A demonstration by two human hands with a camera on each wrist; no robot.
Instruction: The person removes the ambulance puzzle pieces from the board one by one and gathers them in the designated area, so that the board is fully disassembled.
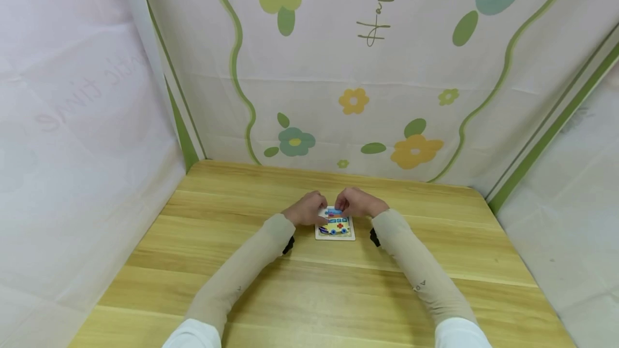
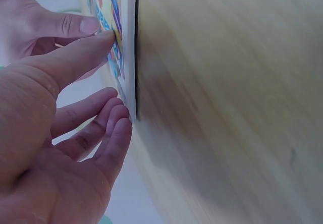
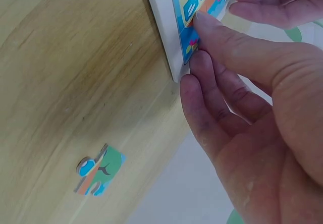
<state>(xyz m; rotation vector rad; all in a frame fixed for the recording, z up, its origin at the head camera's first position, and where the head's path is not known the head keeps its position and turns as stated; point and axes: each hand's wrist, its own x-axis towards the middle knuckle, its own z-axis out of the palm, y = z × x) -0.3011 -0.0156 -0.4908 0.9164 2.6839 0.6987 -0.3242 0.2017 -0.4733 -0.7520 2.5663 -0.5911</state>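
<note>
A small jigsaw puzzle board (image 1: 335,238) with a white rim lies on the table, showing a yellow ambulance with a red cross. At its left side my left hand (image 1: 308,209) holds the board, thumb on the picture and fingertips by the edge. My right hand (image 1: 359,202) is at the far right corner. In the right wrist view, its thumb and index finger pinch a blue puzzle piece (image 3: 187,42) at that corner, partly hidden by the fingers. Whether the piece lies fully flat I cannot tell.
One loose puzzle piece (image 3: 101,171), green, orange and blue, lies on the wooden table (image 1: 309,294) near the right hand. Behind the table hangs a white curtain (image 1: 309,69) with flower prints, and more white cloth (image 1: 72,176) closes the sides.
</note>
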